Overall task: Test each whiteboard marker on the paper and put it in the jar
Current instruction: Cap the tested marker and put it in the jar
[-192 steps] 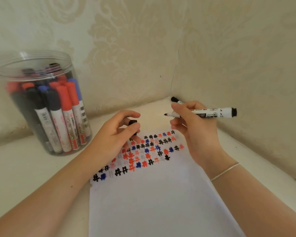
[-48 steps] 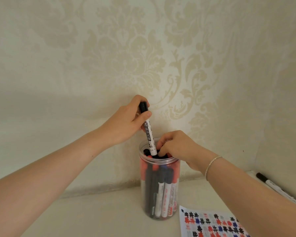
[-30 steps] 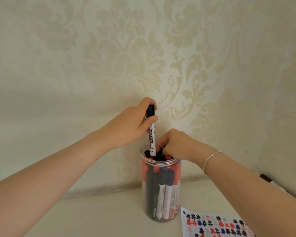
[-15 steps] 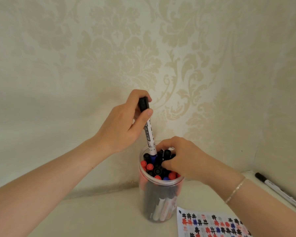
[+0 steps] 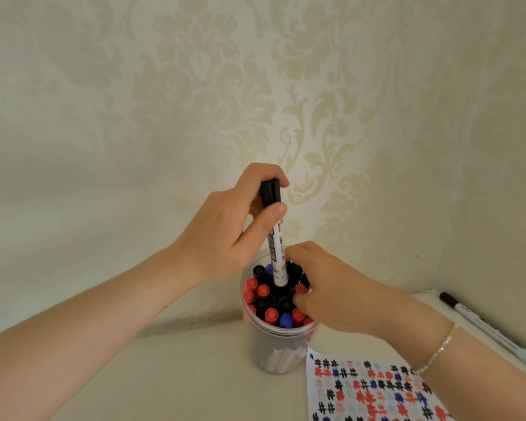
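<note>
The left hand [image 5: 225,238] grasps a marker [image 5: 275,238], white-barrelled with a black cap, thumb pressed under the cap and fingers curled behind it. It stands nearly upright, lower end down among the red, black and blue caps packed tight in the clear jar [image 5: 278,344], which sits near the wall corner. The right hand [image 5: 331,291] reaches over the jar's right rim, fingers curled among the caps; whether it pinches one I cannot tell. The paper [image 5: 368,390], covered in hash marks, lies just beside the jar. Another marker [image 5: 489,329] lies along the right wall.
</note>
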A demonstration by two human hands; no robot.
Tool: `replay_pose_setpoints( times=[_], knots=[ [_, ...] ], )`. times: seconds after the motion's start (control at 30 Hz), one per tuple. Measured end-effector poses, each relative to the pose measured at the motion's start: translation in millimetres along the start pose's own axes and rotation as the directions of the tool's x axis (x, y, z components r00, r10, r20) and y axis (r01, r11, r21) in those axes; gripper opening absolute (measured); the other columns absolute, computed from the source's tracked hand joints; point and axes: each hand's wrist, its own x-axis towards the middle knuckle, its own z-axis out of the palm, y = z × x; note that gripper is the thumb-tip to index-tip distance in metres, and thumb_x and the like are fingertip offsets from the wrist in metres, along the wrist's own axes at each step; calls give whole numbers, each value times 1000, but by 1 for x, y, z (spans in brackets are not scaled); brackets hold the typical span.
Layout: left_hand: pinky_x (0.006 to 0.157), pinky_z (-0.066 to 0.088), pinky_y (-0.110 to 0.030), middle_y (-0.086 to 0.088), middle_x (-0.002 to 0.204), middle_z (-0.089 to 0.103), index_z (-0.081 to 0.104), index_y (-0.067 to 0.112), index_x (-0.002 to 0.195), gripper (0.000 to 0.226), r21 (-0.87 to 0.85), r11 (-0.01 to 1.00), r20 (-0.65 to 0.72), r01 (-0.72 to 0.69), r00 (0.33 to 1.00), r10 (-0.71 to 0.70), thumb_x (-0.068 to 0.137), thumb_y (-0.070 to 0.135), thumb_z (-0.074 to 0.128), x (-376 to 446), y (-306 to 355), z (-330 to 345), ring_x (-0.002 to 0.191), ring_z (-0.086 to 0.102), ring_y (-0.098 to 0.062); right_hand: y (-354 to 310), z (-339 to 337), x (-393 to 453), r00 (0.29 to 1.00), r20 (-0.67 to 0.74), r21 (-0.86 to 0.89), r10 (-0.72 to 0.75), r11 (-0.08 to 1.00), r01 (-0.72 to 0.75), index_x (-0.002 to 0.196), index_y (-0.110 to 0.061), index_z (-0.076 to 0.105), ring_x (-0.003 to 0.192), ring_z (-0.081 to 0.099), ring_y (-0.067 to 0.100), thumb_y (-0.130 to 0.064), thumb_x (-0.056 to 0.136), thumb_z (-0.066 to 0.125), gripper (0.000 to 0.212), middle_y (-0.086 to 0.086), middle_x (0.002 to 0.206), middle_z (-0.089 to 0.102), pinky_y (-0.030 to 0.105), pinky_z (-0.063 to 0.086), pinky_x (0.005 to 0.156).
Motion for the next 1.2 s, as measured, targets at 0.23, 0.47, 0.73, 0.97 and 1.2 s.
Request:
replay_pose_setpoints(
  times=[0.23, 0.47, 0.73, 0.97, 1.2],
  knots=[
    [65, 53, -43, -3, 76, 64, 34, 28, 117, 24, 68, 997, 166, 29, 985, -40, 95, 38, 38, -6, 4, 8, 68, 65, -21, -3, 0, -5, 996, -89, 89, 3, 996, 5, 90, -34, 54, 81, 55, 3, 0, 83, 51, 35, -12, 92, 58, 12, 44, 63],
    [49, 44, -25, 13, 74, 61, 41, 26, 113, 30, 321, 937, 417, -141, 909, -6, 93, 47, 32, -10, 1, 14, 50, 52, -9, 4, -2, -4, 986, -158, 156, 50, 987, -25, 88, -34, 56, 83, 63, 17, 2, 78, 51, 37, -3, 91, 65, 27, 51, 69],
    [80, 49, -28, 11, 98, 64, 66, 28, 105, 15, 219, 960, 523, 176, 809, -268, 92, 32, 58, -3, -2, 19, 86, 62, -4, 12, 0, 6, 982, -176, 191, 71, 981, -37, 89, -18, 54, 78, 60, 17, 4, 74, 50, 27, 1, 86, 63, 23, 47, 62],
    [71, 49, -34, 1, 88, 69, 74, 25, 92, 20, 524, 845, 594, 108, 665, -453, 90, 34, 57, 10, -7, 29, 79, 62, -16, 21, 5, 18, 968, -195, 404, 159, 912, -68, 103, -25, 61, 87, 60, 14, 6, 77, 53, 41, 1, 105, 64, 14, 46, 64],
    [74, 46, -35, -1, 83, 66, 67, 23, 83, 21, 535, 803, 682, 262, 427, -594, 93, 25, 48, 29, -29, 28, 80, 60, -20, 26, 19, 28, 934, -174, 739, 312, 669, -85, 116, -20, 59, 76, 63, 8, -18, 96, 48, 22, 3, 98, 68, 17, 47, 67]
  ],
)
